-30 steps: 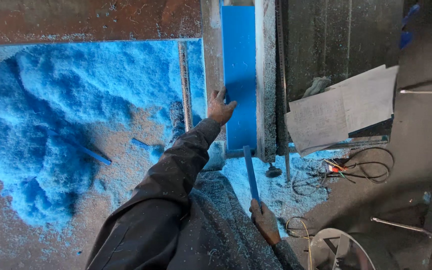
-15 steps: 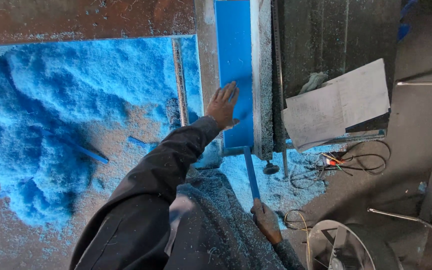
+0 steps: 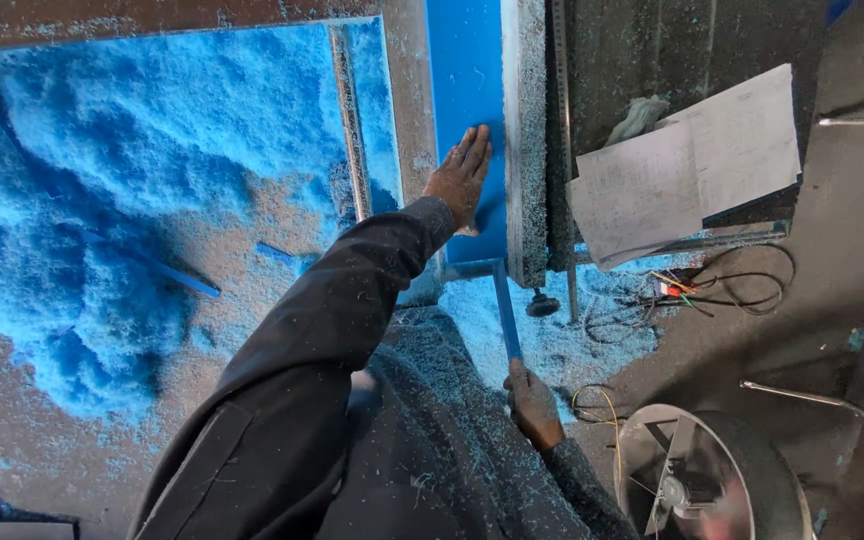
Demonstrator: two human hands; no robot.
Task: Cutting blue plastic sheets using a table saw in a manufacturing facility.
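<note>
Left hand point(image 3: 462, 178): fingers extended and close together, palm flat against the long bright-blue plastic board point(image 3: 467, 110) lying in the channel of the grey, shaving-dusted machine bed point(image 3: 527, 140); dark sleeve stretched fully forward.

Right hand point(image 3: 535, 405): fingers curled round the near end of a narrow blue plastic strip point(image 3: 505, 315), held roughly in line with the board, far end close beside the board's near edge; contact there not discernible.

Board position: between a rusty metal rail point(image 3: 407, 130) on the left and the grey bed on the right, upper end running out of view.

Step in hand, as judged: steadying or pressing the board in its channel with the strip held ready alongside. Next move, as judged: calls for steady flat pressure on the board and a firm grip keeping the strip aligned.

Surroundings: heaped blue plastic shavings point(image 3: 102, 180) across the brown surface on the left; loose white paper sheets point(image 3: 692, 165) on the right; tangled thin wires point(image 3: 722, 285) below the sheets; round metal fan housing point(image 3: 712, 480) at lower right.
</note>
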